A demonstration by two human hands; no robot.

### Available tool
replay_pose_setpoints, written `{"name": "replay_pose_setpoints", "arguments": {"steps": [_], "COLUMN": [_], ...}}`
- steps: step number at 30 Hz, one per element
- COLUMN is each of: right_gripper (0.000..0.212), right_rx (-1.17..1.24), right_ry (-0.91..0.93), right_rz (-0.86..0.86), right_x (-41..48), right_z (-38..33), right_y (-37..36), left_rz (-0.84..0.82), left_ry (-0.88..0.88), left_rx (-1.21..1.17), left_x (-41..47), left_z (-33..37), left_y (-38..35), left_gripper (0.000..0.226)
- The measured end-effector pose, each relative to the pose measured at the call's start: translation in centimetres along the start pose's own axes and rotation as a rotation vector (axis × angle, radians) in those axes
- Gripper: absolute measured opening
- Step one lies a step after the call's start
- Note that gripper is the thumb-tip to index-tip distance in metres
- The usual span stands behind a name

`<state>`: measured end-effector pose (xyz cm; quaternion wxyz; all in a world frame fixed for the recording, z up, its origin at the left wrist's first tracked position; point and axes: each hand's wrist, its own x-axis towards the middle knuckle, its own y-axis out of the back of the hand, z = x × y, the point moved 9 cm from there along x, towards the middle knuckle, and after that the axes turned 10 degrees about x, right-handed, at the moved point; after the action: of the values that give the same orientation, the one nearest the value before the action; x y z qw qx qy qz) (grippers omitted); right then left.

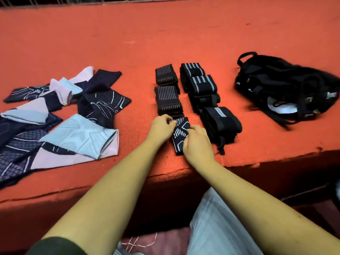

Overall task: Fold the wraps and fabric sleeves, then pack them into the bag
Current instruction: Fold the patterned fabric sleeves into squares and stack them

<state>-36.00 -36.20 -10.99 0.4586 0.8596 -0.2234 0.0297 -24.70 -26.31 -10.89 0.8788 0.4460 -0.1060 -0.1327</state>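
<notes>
Both hands, left hand [161,127] and right hand [197,144], pinch a small folded navy knit sleeve with white lines [181,134], just before the finely striped black wraps [168,100]. We judge it light, soft, limp; hold its folded edges.

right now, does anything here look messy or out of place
The sleeves at left lie in a loose overlapping heap, unlike the wraps in two neat rows. The left hand and right hand hold one folded sleeve.
</notes>
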Motion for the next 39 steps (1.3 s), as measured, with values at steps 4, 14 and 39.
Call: {"name": "replay_pose_setpoints", "arguments": {"steps": [4, 14, 39], "right_gripper": [0.029, 0.047, 0.01], "right_rx": [-0.055, 0.276, 0.439], "right_ry": [0.043, 0.04, 0.44], "right_rz": [0.003, -0.358, -0.324], "right_x": [1.2, 1.9, 1.2], "right_z": [-2.2, -13.7, -19.2], "right_y": [1.6, -7.2, -12.2], "left_rz": [0.04, 0.247, 0.279], "left_ry": [-0.063, -0.111, -0.218], "left_rx": [-0.024, 0.189, -0.183], "left_x": [-1.9, -7.6, -9.6], "left_z": [-1.5, -14.1, -20.6], "left_y": [3.9, 15.7, 16.0], "left_gripper": [0.025, 0.036, 0.028]}}
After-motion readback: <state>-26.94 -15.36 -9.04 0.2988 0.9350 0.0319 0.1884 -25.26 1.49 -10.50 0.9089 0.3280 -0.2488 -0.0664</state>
